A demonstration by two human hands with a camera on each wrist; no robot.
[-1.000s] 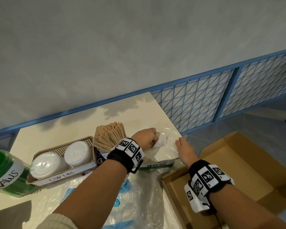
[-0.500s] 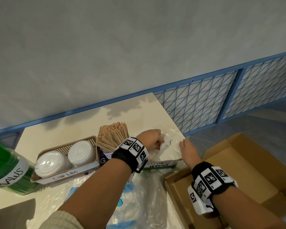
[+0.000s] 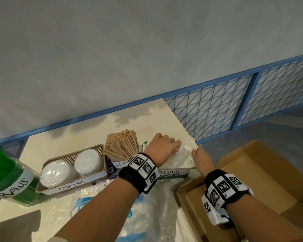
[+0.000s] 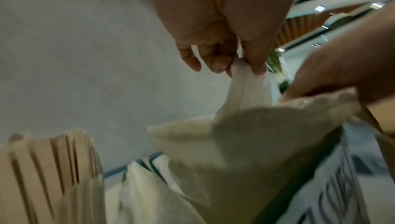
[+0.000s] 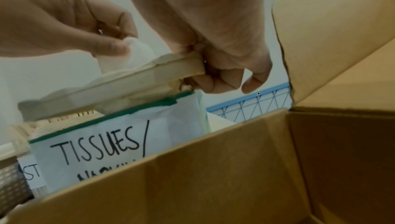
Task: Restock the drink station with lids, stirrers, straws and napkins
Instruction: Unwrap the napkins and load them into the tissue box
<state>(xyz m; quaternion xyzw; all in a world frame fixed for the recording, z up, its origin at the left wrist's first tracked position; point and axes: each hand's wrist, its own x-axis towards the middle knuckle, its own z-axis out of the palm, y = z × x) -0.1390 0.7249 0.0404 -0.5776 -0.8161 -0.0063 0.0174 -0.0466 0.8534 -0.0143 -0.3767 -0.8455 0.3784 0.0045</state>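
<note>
Table [image 3: 87, 130]: pale top, centre-left of head view, running toward the upper right corner against a grey wall.
Cardboard box [image 3: 262, 182]: lower right, flaps open; inside looks bare, partly cut off by the frame edge.
Plastic bag [image 3: 147, 212]: clear, crumpled, bottom centre; contents hard to make out.
Straws jar [image 3: 5, 173]: far left, green, label cut off at the edge.
Cup lids basket [image 3: 70, 186]: beige mesh, left of centre; two stacks of white lids inside.
Stirrers [image 3: 122, 145]: wooden sticks standing on end, fanned, in a labelled holder beside the basket.
Napkin bin [image 5: 119, 143]: green-rimmed, labelled "TISSUES / NAPKINS", right of the stirrers, at the table's right end.
Napkin pack [image 5: 119, 82]: flat, wrapped in clear film, lying over the bin top, long axis left to right, right end tilted up.
Left hand [image 3: 162, 147]: over the pack; fingers [image 4: 258, 62] pinched together on a tuft of white napkin.
Right hand [image 3: 202, 158]: fingers [image 5: 226, 75] curled around the pack's right end.
</note>
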